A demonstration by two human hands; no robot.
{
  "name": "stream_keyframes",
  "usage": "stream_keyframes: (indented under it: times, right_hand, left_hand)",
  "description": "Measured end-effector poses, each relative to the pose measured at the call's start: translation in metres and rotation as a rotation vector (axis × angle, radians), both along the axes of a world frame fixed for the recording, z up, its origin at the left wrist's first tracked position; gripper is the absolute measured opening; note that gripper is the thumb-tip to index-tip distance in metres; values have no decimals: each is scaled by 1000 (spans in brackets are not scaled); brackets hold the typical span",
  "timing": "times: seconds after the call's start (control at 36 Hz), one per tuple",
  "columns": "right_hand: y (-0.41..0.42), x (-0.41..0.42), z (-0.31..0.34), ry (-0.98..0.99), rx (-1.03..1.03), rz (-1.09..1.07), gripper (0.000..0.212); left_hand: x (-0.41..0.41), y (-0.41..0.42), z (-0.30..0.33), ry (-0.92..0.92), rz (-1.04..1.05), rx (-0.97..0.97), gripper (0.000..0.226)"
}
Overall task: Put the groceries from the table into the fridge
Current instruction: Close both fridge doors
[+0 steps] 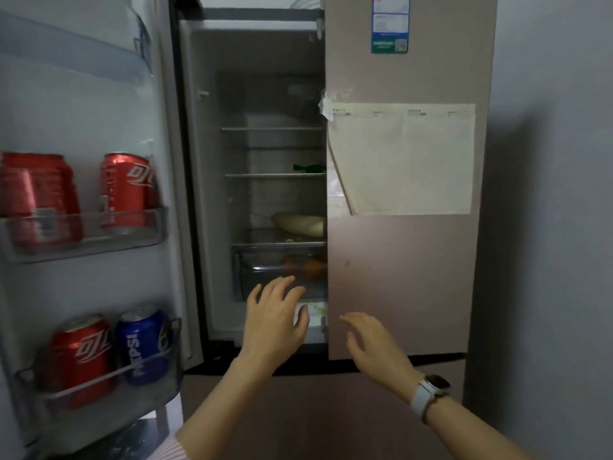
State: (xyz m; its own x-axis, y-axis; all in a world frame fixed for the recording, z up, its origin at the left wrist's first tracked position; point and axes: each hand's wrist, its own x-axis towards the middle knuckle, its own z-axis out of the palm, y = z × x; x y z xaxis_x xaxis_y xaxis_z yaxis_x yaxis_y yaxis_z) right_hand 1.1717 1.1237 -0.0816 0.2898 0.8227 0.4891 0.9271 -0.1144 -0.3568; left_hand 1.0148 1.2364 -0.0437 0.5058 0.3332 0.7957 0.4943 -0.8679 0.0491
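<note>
The fridge [398, 277] stands in front of me with its left door [83, 111] swung wide. My left hand [277, 318] is empty, fingers spread, just in front of the clear crisper drawer [258, 270], which holds orange-brown produce [308, 265]. My right hand [373, 340], with a white watch on the wrist, is also empty and spread, near the lower edge of the shut right door. A pale long vegetable [300, 222] lies on the shelf above the drawer. Something green [310, 167] sits one shelf higher.
The door racks hold red cans [124, 190], another red can [79, 356] and a blue Pepsi can [142, 346]. A paper sheet [408, 157] is taped to the right door. A grey wall [564, 227] is at the right. No table is in view.
</note>
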Motion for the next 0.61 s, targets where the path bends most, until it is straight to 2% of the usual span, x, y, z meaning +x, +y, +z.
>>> stream_keyframes:
  times: [0.08,0.17,0.33,0.44,0.53,0.61]
  right_hand:
    - [5,-28,-2,-13,112,126,32]
    - [25,-66,-4,-16,169,248,29]
    - [84,-169,-3,-169,201,466,44]
    - [111,-233,-2,-314,143,531,54]
    - [118,-252,-10,-287,91,507,64]
    - [118,-253,-12,-210,92,482,62]
  left_hand:
    - [-60,2,-7,-116,-15,4,34]
    - [-120,6,-12,-169,92,-15,33]
    - [-221,6,-30,-247,345,-58,33]
    - [-270,1,-43,-285,459,-102,36]
    - [-291,-1,-47,-284,525,-136,37]
    - [-296,-7,-48,-289,526,-141,47]
